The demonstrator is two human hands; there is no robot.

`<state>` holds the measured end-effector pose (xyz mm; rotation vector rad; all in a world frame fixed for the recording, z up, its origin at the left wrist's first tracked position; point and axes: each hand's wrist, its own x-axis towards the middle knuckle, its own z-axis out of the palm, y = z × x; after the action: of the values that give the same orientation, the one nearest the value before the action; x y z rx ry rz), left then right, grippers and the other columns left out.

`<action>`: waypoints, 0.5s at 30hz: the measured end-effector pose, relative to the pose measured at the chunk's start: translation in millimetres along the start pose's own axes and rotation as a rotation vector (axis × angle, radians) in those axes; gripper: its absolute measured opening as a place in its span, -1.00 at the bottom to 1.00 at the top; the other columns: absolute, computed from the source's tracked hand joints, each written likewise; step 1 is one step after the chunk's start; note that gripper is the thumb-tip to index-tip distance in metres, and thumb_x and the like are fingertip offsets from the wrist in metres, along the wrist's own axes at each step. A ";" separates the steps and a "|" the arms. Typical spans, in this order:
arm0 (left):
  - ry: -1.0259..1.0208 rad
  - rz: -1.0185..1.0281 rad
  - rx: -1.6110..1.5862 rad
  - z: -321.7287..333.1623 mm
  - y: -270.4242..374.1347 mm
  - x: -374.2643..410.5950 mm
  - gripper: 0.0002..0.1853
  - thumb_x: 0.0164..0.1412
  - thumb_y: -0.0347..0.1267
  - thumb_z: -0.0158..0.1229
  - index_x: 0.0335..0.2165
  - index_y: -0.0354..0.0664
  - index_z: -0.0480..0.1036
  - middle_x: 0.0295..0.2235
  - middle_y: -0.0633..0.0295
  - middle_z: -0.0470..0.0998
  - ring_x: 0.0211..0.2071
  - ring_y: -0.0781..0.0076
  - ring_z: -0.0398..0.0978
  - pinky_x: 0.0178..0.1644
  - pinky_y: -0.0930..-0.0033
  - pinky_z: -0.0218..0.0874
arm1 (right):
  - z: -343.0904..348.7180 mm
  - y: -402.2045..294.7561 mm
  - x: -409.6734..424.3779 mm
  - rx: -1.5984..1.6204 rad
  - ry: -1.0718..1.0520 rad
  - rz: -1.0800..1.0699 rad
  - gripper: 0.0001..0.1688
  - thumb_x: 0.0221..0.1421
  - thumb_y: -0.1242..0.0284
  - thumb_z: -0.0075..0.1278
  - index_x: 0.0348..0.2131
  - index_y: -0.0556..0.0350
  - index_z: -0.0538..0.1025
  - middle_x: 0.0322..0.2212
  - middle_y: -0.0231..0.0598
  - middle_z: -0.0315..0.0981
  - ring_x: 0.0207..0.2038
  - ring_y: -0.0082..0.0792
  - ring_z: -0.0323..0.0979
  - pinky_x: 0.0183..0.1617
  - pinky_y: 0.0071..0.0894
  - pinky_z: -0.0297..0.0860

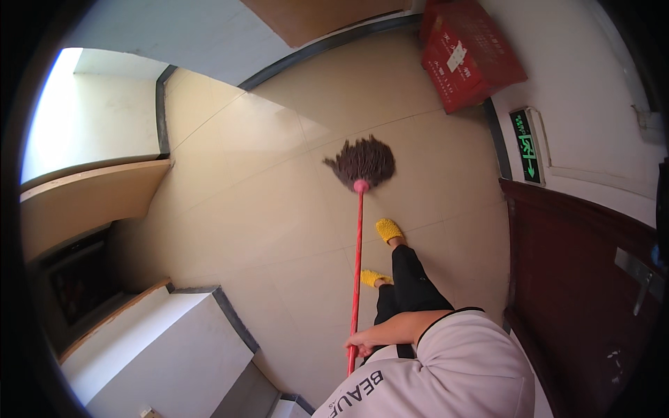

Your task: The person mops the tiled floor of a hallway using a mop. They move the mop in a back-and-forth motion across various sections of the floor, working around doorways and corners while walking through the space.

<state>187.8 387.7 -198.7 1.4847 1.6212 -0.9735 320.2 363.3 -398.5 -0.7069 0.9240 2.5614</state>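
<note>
My right hand (360, 346) is wrapped around the red handle (358, 251) of a string mop, low in the picture and in front of my body. From there the handle runs up to a pink socket (361, 186). The dark grey-brown mop head (366, 159) lies spread on the beige tiled floor (272, 209), ahead of my feet. My left hand is out of view, as is the upper end of the handle. Yellow textured slippers (389, 230) are on my feet, just right of the handle.
A red box (465, 57) bearing writing stands against the right wall. Below it are a lit exit sign (527, 147) and a dark red door (575, 271) with a lever handle (643, 295). On the left are a dark opening (83, 282) and a white wall corner (172, 334).
</note>
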 end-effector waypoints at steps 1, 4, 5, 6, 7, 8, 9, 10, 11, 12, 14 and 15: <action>0.005 -0.016 -0.006 1.7 -1.8 -2.4 -0.71 -0.01 -0.25 0.09 -0.49 -0.31 0.34 -0.64 0.03 0.39 -0.60 0.27 0.35 -0.51 0.29 0.17 | 1.1 5.9 -0.7 -0.047 0.000 0.035 -0.93 -0.14 0.46 -0.12 -0.56 0.05 0.41 -0.61 -0.31 0.44 -0.66 -0.42 0.39 -0.69 -0.47 0.25; 0.016 -0.026 -0.022 11.9 -0.8 -6.5 -0.71 -0.01 -0.25 0.09 -0.50 -0.32 0.34 -0.64 0.01 0.39 -0.60 0.24 0.36 -0.51 0.28 0.18 | -2.9 14.5 -2.9 -0.069 0.129 -0.019 -0.91 -0.12 0.43 -0.12 -0.54 0.04 0.40 -0.62 -0.31 0.43 -0.69 -0.46 0.36 -0.75 -0.51 0.16; 0.016 -0.017 -0.023 15.2 1.4 -5.5 -0.71 -0.01 -0.25 0.09 -0.50 -0.32 0.34 -0.64 0.01 0.39 -0.60 0.23 0.36 -0.51 0.28 0.18 | -12.6 7.3 -4.7 -0.096 0.176 -0.062 -0.91 -0.11 0.42 -0.12 -0.54 0.03 0.40 -0.65 -0.32 0.42 -0.71 -0.50 0.34 -0.77 -0.56 0.11; 0.021 0.004 -0.030 16.8 4.7 -4.3 -0.70 -0.01 -0.25 0.09 -0.50 -0.32 0.34 -0.64 0.00 0.39 -0.60 0.23 0.37 -0.51 0.27 0.18 | -18.3 -4.4 -7.3 -0.047 0.274 -0.150 -0.92 -0.11 0.44 -0.13 -0.56 0.03 0.39 -0.67 -0.32 0.40 -0.73 -0.50 0.33 -0.78 -0.56 0.11; 0.023 0.036 -0.028 17.8 9.3 0.2 -0.70 -0.01 -0.25 0.09 -0.50 -0.32 0.34 -0.64 0.00 0.39 -0.60 0.22 0.37 -0.51 0.27 0.18 | -23.6 -18.0 -11.2 0.001 0.369 -0.248 -0.92 -0.11 0.45 -0.13 -0.57 0.04 0.39 -0.69 -0.31 0.39 -0.74 -0.50 0.32 -0.79 -0.56 0.11; 0.027 0.066 -0.027 20.6 13.7 1.5 -0.70 -0.01 -0.25 0.09 -0.50 -0.33 0.34 -0.64 -0.01 0.39 -0.60 0.21 0.37 -0.51 0.27 0.18 | -36.3 -39.3 -11.3 0.075 0.399 -0.375 -0.93 -0.14 0.50 -0.15 -0.61 0.08 0.38 -0.71 -0.29 0.37 -0.74 -0.46 0.32 -0.76 -0.52 0.18; 0.030 0.114 -0.027 21.2 21.0 6.3 -0.70 -0.02 -0.25 0.09 -0.51 -0.33 0.34 -0.64 -0.01 0.40 -0.60 0.20 0.37 -0.52 0.26 0.18 | -48.9 -60.9 -11.8 0.144 0.421 -0.504 -0.92 -0.16 0.55 -0.16 -0.64 0.12 0.37 -0.73 -0.26 0.34 -0.74 -0.42 0.32 -0.73 -0.47 0.25; 0.040 0.184 -0.027 21.1 31.7 15.8 -0.70 -0.02 -0.25 0.09 -0.51 -0.33 0.34 -0.64 -0.02 0.40 -0.60 0.19 0.38 -0.52 0.26 0.18 | -63.3 -88.3 -27.3 0.088 0.404 -0.567 -0.91 -0.16 0.56 -0.17 -0.65 0.14 0.37 -0.75 -0.25 0.32 -0.73 -0.41 0.33 -0.71 -0.46 0.27; 0.061 0.270 -0.028 26.1 39.9 26.5 -0.70 -0.02 -0.25 0.09 -0.51 -0.33 0.34 -0.64 -0.02 0.40 -0.60 0.18 0.38 -0.52 0.25 0.18 | -67.3 -113.6 -60.9 0.009 0.455 -0.638 -0.90 -0.15 0.55 -0.16 -0.66 0.14 0.37 -0.76 -0.27 0.31 -0.73 -0.42 0.32 -0.70 -0.48 0.26; 0.046 0.314 -0.009 20.6 64.1 38.5 -0.70 -0.02 -0.25 0.09 -0.51 -0.33 0.34 -0.64 -0.03 0.40 -0.60 0.18 0.38 -0.52 0.25 0.18 | -87.6 -142.9 -63.2 0.031 0.483 -0.728 -0.87 -0.15 0.50 -0.15 -0.68 0.12 0.37 -0.76 -0.27 0.30 -0.75 -0.45 0.29 -0.72 -0.50 0.21; -0.009 0.310 -0.009 8.7 135.9 62.3 -0.69 -0.03 -0.25 0.10 -0.51 -0.34 0.35 -0.66 -0.06 0.39 -0.61 0.09 0.38 -0.52 0.22 0.18 | -106.4 -195.8 -97.4 -0.182 0.657 -0.879 -0.85 -0.16 0.44 -0.15 -0.66 0.12 0.38 -0.74 -0.29 0.31 -0.74 -0.50 0.24 -0.73 -0.46 0.14; 0.018 0.374 -0.044 13.1 146.9 89.0 -0.69 -0.03 -0.25 0.11 -0.51 -0.35 0.35 -0.66 -0.05 0.39 -0.63 0.15 0.38 -0.53 0.24 0.18 | -103.2 -216.4 -112.7 -0.247 0.772 -0.930 -0.84 -0.16 0.43 -0.15 -0.62 0.16 0.40 -0.71 -0.26 0.33 -0.71 -0.46 0.27 -0.70 -0.41 0.18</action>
<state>327.7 423.8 -292.6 1.6913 1.3027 -0.7113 546.4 439.2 -513.7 -1.7560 0.2847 1.5561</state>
